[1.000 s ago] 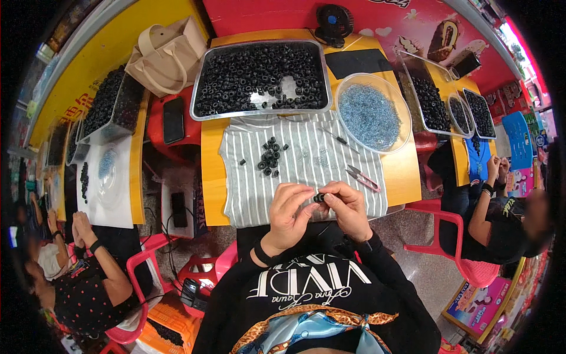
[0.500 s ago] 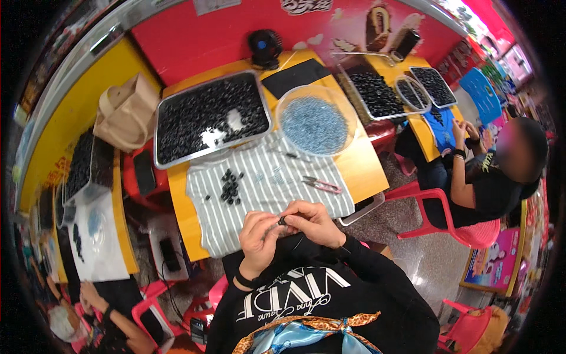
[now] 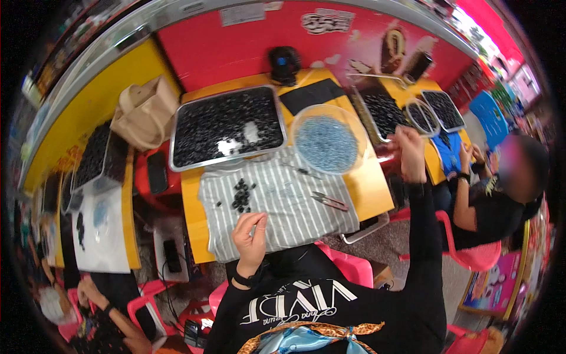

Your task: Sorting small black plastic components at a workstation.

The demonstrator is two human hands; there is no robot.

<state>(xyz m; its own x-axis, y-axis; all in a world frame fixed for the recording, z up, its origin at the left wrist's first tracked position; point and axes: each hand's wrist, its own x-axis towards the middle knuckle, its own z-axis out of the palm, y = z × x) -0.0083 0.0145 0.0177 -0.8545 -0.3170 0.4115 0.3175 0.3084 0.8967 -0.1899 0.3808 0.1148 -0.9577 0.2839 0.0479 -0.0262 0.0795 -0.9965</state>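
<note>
Tray [image 3: 229, 146] looks like shiny metal from here; tub [image 3: 361, 134], clear glossy plastic; cloth [image 3: 283, 227], matt; tabletop [image 3: 371, 200], smooth wood-look.

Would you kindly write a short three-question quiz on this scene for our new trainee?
1. Which of the wearer's hands is nearer the small black pile on the striped cloth?
2. True or false: the pink-handled snips lie inside the round clear tub.
3. What colour are the pieces in the large rectangular tray: (a) pink, (b) black or (c) yellow?

Key: 1. The left hand. 2. False; they lie on the cloth. 3. (b).
</note>
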